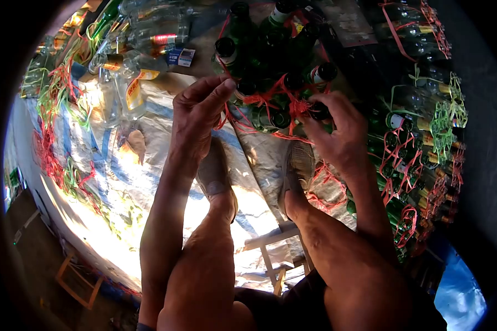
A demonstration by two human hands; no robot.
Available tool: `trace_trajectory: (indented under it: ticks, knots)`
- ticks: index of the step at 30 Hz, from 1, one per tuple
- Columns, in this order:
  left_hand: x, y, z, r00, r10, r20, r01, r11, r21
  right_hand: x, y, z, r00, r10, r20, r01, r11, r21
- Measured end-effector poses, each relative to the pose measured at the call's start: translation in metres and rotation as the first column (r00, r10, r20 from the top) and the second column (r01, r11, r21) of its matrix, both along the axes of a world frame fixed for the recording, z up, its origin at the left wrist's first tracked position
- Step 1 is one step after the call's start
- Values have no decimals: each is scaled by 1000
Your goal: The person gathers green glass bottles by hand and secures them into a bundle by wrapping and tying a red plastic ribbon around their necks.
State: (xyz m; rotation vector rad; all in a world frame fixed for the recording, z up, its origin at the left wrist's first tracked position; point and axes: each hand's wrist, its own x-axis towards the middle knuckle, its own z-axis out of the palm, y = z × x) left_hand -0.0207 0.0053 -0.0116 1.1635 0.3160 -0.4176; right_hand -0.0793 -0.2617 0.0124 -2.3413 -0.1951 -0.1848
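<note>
A bundle of dark green glass bottles point(240, 27) stands upright in front of me, with red plastic string point(259, 99) tied around and across the necks. My left hand point(196, 110) is at the bundle's near left side, thumb and fingers pinched together; whatever is between them is hidden, though a red strand passes close beneath. At the near right, my right hand point(342, 129) is curled with its fingertips at a bunched red knot. Some of its fingers are hidden by the hand itself. One bottle point(270, 118) leans toward me at the bundle's near edge.
Clear bottles point(132, 91) with yellow labels lie at the left beside a blue box point(181, 57). Tied bottle stacks point(419, 138) line the right. My shoes point(212, 168) rest on a sunlit ground sheet point(248, 193). Loose string point(49, 149) lies at the left.
</note>
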Motion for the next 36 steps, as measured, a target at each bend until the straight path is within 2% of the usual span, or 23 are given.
trace_trajectory:
  ticks: [4,9,12,15,22,28,31,32,35,36]
  knots:
    - [-12,-9,7,997,62,-34,-59,996,73,5,-6,11,997,6,-80,-9,999,-45]
    - [-28,-18,9,996,88,1,-88,996,-23,14,-19,19,994,49,-102,-56,996,-71]
    - [-36,-18,6,996,81,-45,-80,996,31,21,-27,25,992,77,-105,-89,988,-123]
    - [-51,-38,5,987,126,95,-126,992,-4,33,-40,29,987,95,-126,-114,982,-150]
    - [-59,-51,11,998,24,56,-33,984,174,39,-48,35,982,72,-176,-97,985,-142]
    - [-52,-41,6,985,-68,159,35,979,200,36,-45,36,985,57,-162,-84,983,-163]
    - [-53,-39,-5,979,-37,198,18,995,98,31,-45,41,976,2,-219,-39,986,-165]
    - [-52,-37,-6,980,-64,186,43,993,111,29,-45,44,970,-22,-244,-19,986,-164]
    - [-49,-32,-3,977,-131,165,107,983,149,27,-39,62,997,6,-76,-25,970,-241]
    - [-47,-31,-3,974,-146,170,119,980,160,28,-33,68,999,36,-29,-41,978,-205]
